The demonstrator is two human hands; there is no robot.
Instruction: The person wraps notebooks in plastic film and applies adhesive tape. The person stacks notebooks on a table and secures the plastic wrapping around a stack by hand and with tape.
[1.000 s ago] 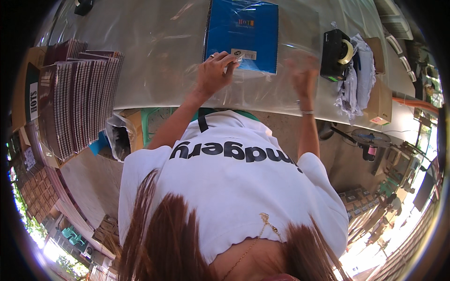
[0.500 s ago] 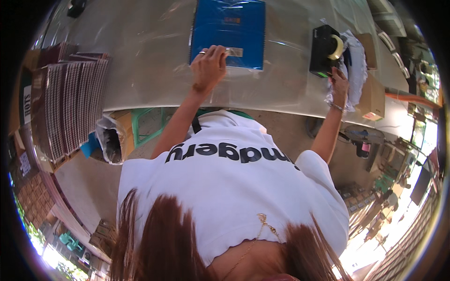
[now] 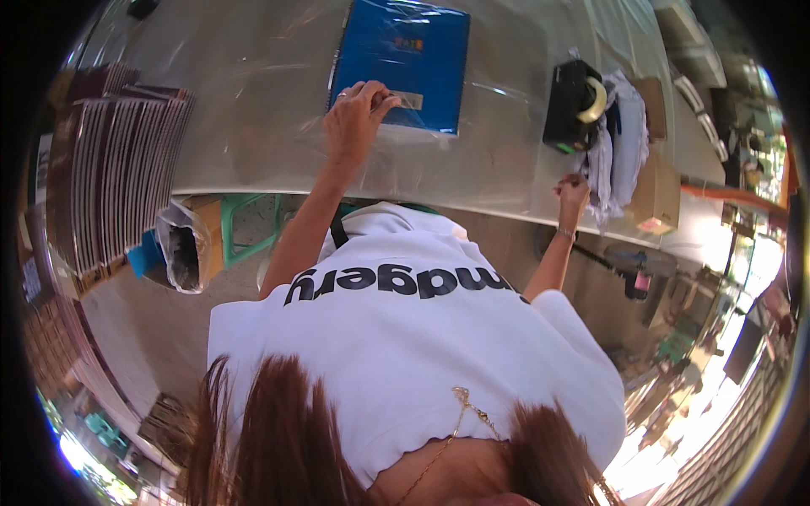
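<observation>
A blue spiral notebook (image 3: 422,63) lies on the plastic-covered table in front of me, with a pale label near its lower edge. Over its lower left part, beside the label, rests my left hand (image 3: 350,122), its fingers curled and drawn toward the thumb. Whatever they pinch, perhaps clear plastic, is too fine to tell. A black tape dispenser (image 3: 567,105) with a yellowish tape roll (image 3: 594,99) stands to the right. Just below it, near the table's front edge, my right hand (image 3: 573,192) is closed in a pinch; anything in it is too small to make out.
Stacked brown spiral notebooks (image 3: 126,169) fill the left side. Crumpled white plastic (image 3: 626,139) and a cardboard box (image 3: 656,198) sit right of the dispenser. Below the table are a green stool (image 3: 245,232), a plastic-lined carton (image 3: 202,228) and a fan (image 3: 637,274).
My right hand has come away from the tape dispenser, down and a little left toward me. My left hand stays at the notebook, its thumb now showing more. The whole view has shifted slightly.
</observation>
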